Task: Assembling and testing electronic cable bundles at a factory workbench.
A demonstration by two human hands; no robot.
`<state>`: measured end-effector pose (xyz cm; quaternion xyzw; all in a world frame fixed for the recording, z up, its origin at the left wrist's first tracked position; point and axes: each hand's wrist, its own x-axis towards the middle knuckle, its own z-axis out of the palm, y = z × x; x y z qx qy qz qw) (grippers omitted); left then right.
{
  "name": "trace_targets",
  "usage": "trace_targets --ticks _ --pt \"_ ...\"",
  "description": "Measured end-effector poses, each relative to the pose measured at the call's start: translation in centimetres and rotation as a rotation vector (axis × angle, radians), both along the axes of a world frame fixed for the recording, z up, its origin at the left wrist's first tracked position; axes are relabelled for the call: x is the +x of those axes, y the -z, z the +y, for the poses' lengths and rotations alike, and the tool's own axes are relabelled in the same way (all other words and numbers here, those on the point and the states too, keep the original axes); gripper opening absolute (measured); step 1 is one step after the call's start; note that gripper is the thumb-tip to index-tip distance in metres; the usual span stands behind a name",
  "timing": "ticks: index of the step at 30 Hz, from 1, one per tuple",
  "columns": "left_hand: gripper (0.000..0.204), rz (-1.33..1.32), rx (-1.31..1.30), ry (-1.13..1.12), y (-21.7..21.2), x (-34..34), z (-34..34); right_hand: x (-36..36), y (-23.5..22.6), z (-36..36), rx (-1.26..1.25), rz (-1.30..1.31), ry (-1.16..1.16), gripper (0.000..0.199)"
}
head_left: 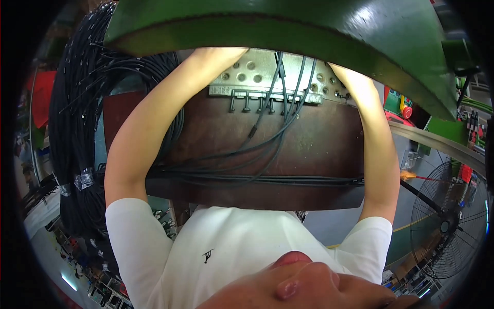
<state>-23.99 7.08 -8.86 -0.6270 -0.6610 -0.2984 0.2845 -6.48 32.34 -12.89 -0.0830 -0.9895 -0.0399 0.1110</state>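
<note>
Both my forearms reach up and under a green machine housing (278, 33), which hides my left hand and my right hand. My left forearm (180, 85) runs in at the left of a metal plate (242, 67) with round holes. On the plate's other side, my right forearm (368, 103) goes in. Several black cables (280, 129) come down from beneath the housing, between my arms, over a toothed metal bar (262, 92) with small pegs. They bend left across a brown work surface (324, 134). Whatever my fingers hold is out of sight.
A thick bundle of black cables (77, 118) hangs at the left. More cables (288, 180) lie along the work surface's near edge. To the right are a red button (407, 112), a screwdriver with a yellow handle (408, 175) and a black floor fan (447, 221).
</note>
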Motion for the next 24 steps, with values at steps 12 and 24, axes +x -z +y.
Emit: trace_targets --ticks 12,24 --pt "0.043 -1.123 -0.942 0.561 -9.4 9.8 -18.3 25.0 -7.5 -10.7 -0.383 0.617 0.164 0.025" --pt "0.038 -0.627 -0.826 -0.432 4.0 20.5 -27.1 36.4 9.1 -20.5 -0.543 -0.099 0.476 0.038"
